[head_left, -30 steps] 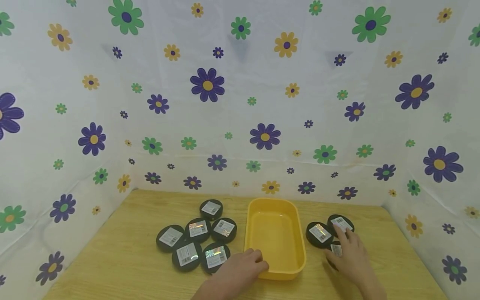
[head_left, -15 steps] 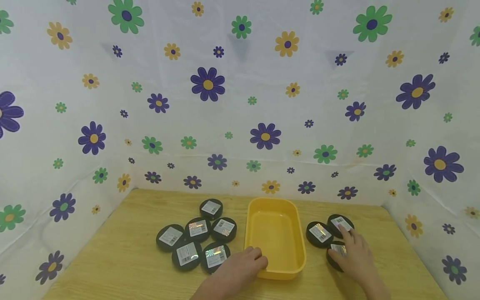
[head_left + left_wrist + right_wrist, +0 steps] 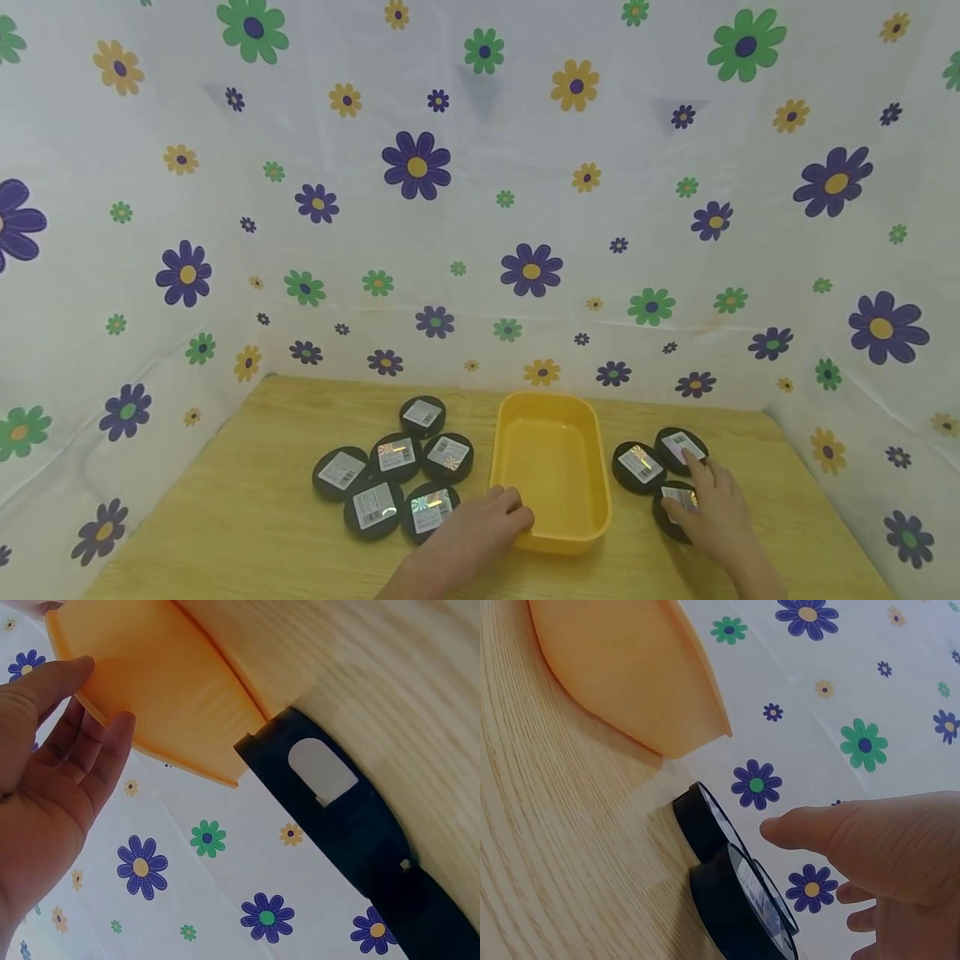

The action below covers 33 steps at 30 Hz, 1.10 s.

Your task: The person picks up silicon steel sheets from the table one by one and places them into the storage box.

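A yellow rectangular tub [image 3: 562,546] stands in the middle of the wooden table. My left hand [image 3: 476,533] holds its near left rim; in the left wrist view the thumb lies against the outer wall [image 3: 165,682] and the fingers reach over the edge. Right of the tub, three flat round black containers with white labels lie close together: a left one [image 3: 639,468], a back one [image 3: 682,446] and a front one [image 3: 663,523]. Over the front and back ones hovers my right hand [image 3: 723,512]. The right wrist view shows its thumb apart from the containers [image 3: 731,900].
Left of the tub lie several more such black containers [image 3: 373,510], labels up, some touching. White cloth with printed flowers [image 3: 465,208] walls the table [image 3: 247,500] at the back and both sides.
My right hand has shifted slightly right, leaving more of the front black container in sight. The left hand stays at the tub's rim, and the containers lie where they were.
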Tool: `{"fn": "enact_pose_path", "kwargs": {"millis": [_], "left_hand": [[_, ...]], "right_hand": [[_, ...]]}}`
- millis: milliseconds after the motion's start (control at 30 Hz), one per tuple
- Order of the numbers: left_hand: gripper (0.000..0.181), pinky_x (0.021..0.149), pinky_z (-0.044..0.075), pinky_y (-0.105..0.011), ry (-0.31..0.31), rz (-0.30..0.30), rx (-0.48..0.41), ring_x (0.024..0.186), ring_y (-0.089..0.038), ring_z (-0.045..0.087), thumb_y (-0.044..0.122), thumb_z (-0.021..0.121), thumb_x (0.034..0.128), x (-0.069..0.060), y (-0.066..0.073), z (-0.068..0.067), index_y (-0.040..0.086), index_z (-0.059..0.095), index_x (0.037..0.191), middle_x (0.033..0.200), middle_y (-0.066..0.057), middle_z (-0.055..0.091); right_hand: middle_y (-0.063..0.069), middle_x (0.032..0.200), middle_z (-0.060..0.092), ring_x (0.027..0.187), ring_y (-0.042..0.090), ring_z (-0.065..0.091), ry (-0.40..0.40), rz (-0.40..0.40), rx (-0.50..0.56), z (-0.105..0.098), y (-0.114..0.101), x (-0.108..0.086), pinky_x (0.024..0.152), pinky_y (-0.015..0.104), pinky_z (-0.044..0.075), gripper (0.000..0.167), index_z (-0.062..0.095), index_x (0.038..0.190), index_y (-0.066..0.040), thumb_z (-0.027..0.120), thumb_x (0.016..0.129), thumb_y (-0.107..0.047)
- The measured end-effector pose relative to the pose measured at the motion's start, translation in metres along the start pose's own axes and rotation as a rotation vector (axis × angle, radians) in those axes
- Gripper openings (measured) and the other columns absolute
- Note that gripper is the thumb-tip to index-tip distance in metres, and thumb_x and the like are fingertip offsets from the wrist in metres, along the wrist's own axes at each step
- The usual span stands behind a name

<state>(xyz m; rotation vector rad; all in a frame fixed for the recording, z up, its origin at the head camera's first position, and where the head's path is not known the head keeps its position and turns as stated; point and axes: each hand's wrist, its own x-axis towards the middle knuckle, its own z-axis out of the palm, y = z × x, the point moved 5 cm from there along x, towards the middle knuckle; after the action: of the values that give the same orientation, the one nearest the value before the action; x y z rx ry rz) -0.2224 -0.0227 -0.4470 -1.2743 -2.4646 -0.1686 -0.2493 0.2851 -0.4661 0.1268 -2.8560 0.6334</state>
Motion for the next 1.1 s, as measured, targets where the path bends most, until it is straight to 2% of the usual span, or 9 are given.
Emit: {"fn": "enact_pose_path", "kwargs": {"millis": [100,367,567,767,967,1100], "left_hand": [[0.024,0.064,0.040,-0.012,0.009,0.001,0.018,0.077,-0.007,0.048,0.010,0.077,0.0793,0.001,-0.001,0.000,0.021,0.062,0.094,0.089,0.008,0.052],[0.021,0.063,0.039,-0.012,-0.007,-0.014,-0.014,0.077,-0.007,0.047,0.009,0.074,0.0825,0.003,-0.003,0.004,0.021,0.063,0.094,0.090,0.007,0.051],[0.019,0.062,0.038,-0.011,0.036,0.025,0.033,0.076,-0.007,0.048,0.009,0.074,0.0827,0.004,-0.001,0.005,0.021,0.063,0.093,0.090,0.007,0.052],[0.016,0.061,0.037,-0.011,0.056,0.051,0.055,0.077,-0.008,0.046,0.010,0.075,0.0824,-0.001,-0.002,0.001,0.021,0.068,0.093,0.091,0.006,0.052],[0.015,0.064,0.039,-0.011,0.038,0.034,0.018,0.079,-0.007,0.047,0.011,0.075,0.0834,-0.002,-0.005,0.000,0.021,0.071,0.094,0.093,0.006,0.054],[0.015,0.064,0.040,-0.012,0.048,0.023,-0.003,0.078,-0.008,0.047,0.010,0.076,0.0829,-0.002,-0.006,0.001,0.020,0.069,0.091,0.091,0.006,0.054]], "right_hand": [[0.049,0.135,0.032,0.122,0.069,0.033,-0.006,0.008,-0.003,0.000,0.002,0.000,0.097,0.077,0.030,0.076,0.034,0.145,0.009,0.072,0.089,-0.025],[0.049,0.138,0.029,0.124,0.069,0.029,-0.022,0.039,0.018,0.001,0.006,-0.001,0.095,0.079,0.029,0.076,0.033,0.146,0.007,0.071,0.089,-0.026],[0.048,0.139,0.028,0.123,0.069,0.030,-0.022,0.042,0.023,0.001,0.010,-0.002,0.092,0.080,0.031,0.077,0.032,0.146,0.005,0.071,0.089,-0.029],[0.047,0.140,0.027,0.124,0.069,0.030,-0.050,0.057,0.019,0.004,0.010,-0.001,0.092,0.080,0.031,0.079,0.031,0.147,0.005,0.070,0.089,-0.031],[0.047,0.142,0.026,0.126,0.069,0.028,-0.050,0.068,0.034,0.003,0.009,-0.001,0.093,0.080,0.030,0.078,0.030,0.149,0.004,0.069,0.090,-0.030],[0.047,0.141,0.027,0.125,0.069,0.029,-0.044,0.062,0.036,0.003,0.009,-0.002,0.092,0.081,0.031,0.077,0.030,0.148,0.003,0.070,0.090,-0.029]]}}
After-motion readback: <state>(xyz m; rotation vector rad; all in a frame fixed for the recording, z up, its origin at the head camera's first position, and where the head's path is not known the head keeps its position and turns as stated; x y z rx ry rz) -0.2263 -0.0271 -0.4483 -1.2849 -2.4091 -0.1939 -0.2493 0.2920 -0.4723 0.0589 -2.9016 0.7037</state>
